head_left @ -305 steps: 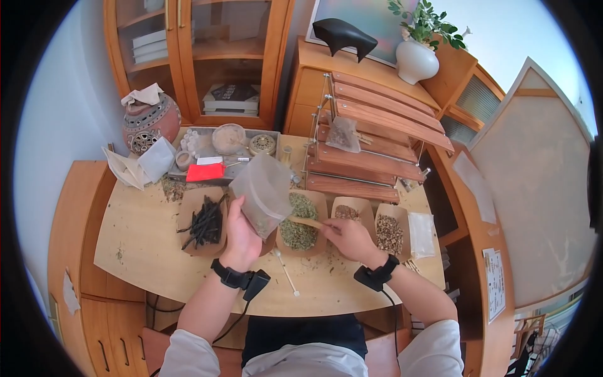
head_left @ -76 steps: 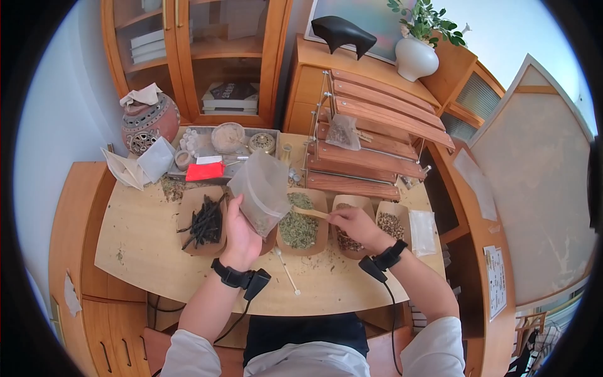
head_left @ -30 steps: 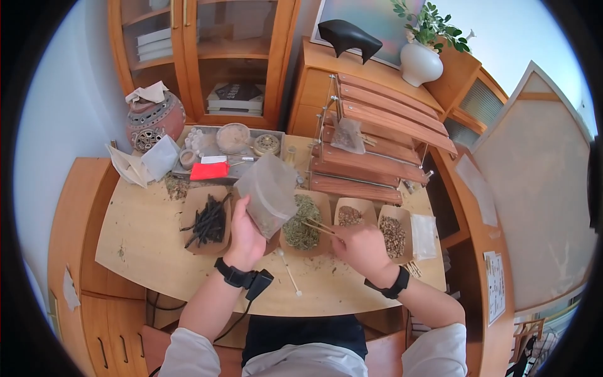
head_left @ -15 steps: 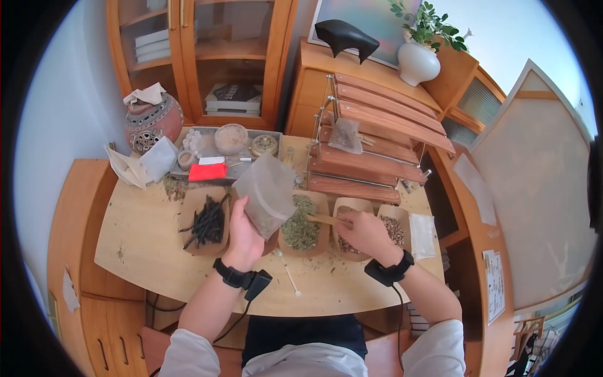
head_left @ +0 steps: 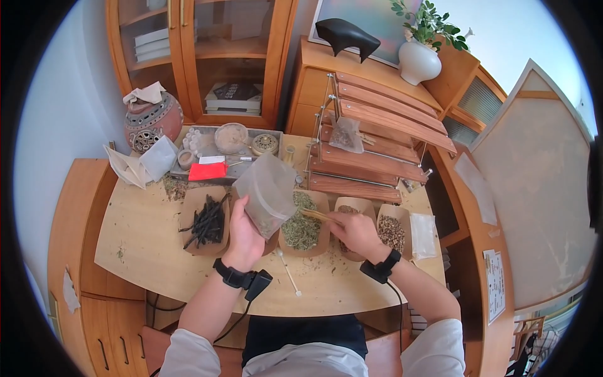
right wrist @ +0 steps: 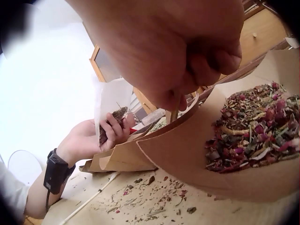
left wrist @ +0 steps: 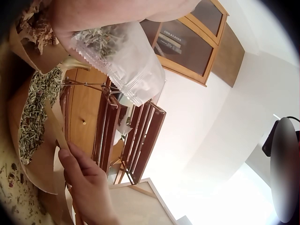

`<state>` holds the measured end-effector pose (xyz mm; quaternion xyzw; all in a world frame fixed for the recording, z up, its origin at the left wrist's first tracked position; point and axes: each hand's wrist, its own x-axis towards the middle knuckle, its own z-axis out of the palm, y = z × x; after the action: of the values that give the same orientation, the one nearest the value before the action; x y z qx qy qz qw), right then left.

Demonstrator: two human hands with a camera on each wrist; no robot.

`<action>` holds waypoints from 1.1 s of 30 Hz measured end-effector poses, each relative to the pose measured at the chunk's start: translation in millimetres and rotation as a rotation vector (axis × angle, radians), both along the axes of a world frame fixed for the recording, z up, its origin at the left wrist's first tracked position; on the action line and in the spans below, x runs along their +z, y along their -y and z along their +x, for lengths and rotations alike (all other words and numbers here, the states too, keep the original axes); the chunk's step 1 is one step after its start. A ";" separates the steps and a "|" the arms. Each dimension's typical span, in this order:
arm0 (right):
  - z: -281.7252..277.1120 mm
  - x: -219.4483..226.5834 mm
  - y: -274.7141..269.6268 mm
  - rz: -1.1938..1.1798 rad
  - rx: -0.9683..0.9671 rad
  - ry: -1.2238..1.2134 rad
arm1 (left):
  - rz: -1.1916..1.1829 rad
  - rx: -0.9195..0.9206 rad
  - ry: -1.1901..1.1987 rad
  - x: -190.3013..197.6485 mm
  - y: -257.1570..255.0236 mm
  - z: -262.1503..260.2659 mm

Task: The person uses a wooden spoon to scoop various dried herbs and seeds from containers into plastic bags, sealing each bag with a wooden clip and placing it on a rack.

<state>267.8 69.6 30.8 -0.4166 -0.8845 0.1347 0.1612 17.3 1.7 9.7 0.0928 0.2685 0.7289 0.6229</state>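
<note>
My left hand (head_left: 244, 235) holds a frosted zip bag (head_left: 267, 188) tilted above the paper trays; dried herb shows in its bottom in the left wrist view. My right hand (head_left: 358, 232) pinches wooden tongs (head_left: 317, 215), whose tips reach over the chopped green herb (head_left: 300, 232) in a brown paper tray (head_left: 322, 242). In the left wrist view, the tongs (left wrist: 57, 129) slant with their tips at the herb (left wrist: 33, 110). Beneath my right hand (right wrist: 154, 51), the right wrist view shows a tray of mixed petals and bits (right wrist: 262, 126).
Dark dried pods (head_left: 207, 223) fill a left tray; brown pieces (head_left: 391, 234) fill a right one. A white-tipped stick (head_left: 287, 273) lies in front. Behind are a grey tray (head_left: 276, 135) of small items, a slatted wooden rack (head_left: 377, 156) and a patterned pot (head_left: 152, 122).
A second ago the tongs' two prongs showed apart over the herb. My right hand shifted up and right, then slightly back left. My left hand and the bag stay almost still.
</note>
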 end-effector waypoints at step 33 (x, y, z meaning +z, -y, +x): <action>0.0 93.5 22.8 -0.323 -0.055 -0.454 | -0.015 -0.112 -0.020 4.8 5.6 3.3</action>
<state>267.8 46.8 124.3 -0.4202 -0.7811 0.3593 0.2902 20.6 -3.9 14.5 0.1105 0.2745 0.6899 0.6606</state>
